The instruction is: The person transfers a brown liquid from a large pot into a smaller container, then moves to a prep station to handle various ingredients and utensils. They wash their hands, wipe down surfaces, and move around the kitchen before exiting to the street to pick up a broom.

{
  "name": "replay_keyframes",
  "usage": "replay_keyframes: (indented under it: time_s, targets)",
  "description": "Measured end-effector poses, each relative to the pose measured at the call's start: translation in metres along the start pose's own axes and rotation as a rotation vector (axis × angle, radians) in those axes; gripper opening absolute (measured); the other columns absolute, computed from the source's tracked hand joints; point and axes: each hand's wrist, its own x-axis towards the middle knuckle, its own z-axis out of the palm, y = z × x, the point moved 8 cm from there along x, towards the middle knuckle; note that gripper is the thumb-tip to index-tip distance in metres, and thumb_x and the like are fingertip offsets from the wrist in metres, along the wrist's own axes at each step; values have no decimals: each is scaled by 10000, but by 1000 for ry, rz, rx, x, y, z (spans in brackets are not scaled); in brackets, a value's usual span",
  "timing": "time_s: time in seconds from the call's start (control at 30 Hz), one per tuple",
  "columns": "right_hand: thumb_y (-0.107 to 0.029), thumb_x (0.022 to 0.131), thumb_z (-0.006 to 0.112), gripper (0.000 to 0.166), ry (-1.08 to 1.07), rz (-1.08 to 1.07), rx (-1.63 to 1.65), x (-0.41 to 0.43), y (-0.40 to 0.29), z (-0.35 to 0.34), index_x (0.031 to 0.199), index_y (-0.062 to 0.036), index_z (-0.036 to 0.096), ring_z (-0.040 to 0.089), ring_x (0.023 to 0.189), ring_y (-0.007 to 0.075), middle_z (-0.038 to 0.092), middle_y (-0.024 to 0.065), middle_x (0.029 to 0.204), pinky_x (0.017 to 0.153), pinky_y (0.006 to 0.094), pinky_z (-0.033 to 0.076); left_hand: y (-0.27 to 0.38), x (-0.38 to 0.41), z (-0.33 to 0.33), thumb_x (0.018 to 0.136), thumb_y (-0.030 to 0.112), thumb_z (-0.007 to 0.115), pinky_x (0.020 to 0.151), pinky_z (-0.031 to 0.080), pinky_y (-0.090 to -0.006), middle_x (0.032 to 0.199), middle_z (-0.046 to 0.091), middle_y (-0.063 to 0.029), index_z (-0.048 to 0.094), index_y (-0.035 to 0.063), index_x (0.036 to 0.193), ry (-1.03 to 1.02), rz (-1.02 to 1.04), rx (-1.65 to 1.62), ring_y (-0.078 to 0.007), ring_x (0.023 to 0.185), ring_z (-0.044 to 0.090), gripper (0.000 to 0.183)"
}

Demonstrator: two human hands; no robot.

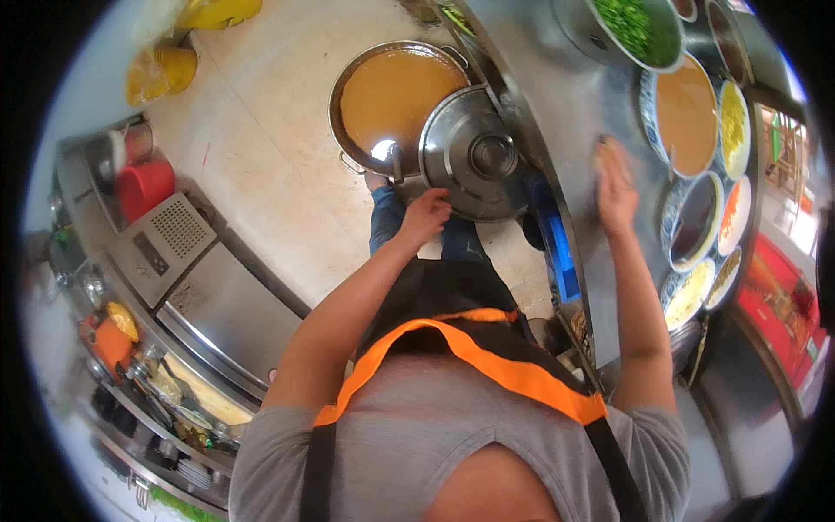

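My right hand (616, 189) lies palm-down over the stainless steel counter (567, 111), blurred; whether anything is under its palm I cannot tell. My left hand (427, 212) hangs with curled fingers near the edge of a round metal lid (456, 137), with nothing plainly in it. Below on the floor is a wide two-handled metal pan (336, 114) of orange-brown liquid (398, 91). Part of the lid overlaps the pan. To the right of my right hand stand a patterned bowl of brown liquid (685, 121) and a patterned bowl of dark liquid (695, 218).
A metal pot of chopped greens (623, 26) stands at the counter's far end. Smaller bowls of toppings (734, 130) line its right edge. At the left are a steel worktop (228, 307), a red container (147, 189) and a yellow bucket (173, 70). A blue crate (564, 254) sits under the counter.
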Motion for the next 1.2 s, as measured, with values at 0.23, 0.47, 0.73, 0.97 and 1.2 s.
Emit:
replay_keyframes:
  time_s: [0.23,0.47,0.73,0.97,1.2]
  targets:
    - [-82,923,416,360,-9,129,-191,-17,39,-4,1248,-9,552,398,1307,308,477,182,1358,1096,374,264,-13,144,90,742,131,646,963,443,-395,1419,379,-177,478,130,1321,-137,446,994,-365,1195,485,603]
    - [-125,931,424,366,-11,36,-194,-1,36,-1,1240,27,548,411,1289,332,478,208,1347,1090,422,269,5,161,100,750,91,611,944,458,-419,1375,419,-181,516,130,1282,-131,524,1043,-353,1184,489,542]
    - [-297,988,386,443,26,-192,-214,-11,58,8,1237,36,537,403,1285,337,469,186,1361,1059,407,340,45,-84,-62,747,69,578,860,485,-430,1210,535,-195,483,84,1298,375,193,722,-351,1044,574,560]
    - [-326,965,426,407,-82,-239,-170,12,-37,95,1189,-13,555,419,1054,287,496,139,1172,879,389,363,-43,-286,-90,797,139,582,944,437,-425,1284,511,-178,392,123,1382,816,-1,296,-351,1124,524,615]
    - [-355,942,465,371,-244,-108,-36,15,-138,168,1141,-61,573,434,823,237,523,93,984,699,371,387,-207,-425,-30,793,153,568,926,443,-434,1177,578,-211,383,118,1378,950,-291,29,-364,1094,548,615]
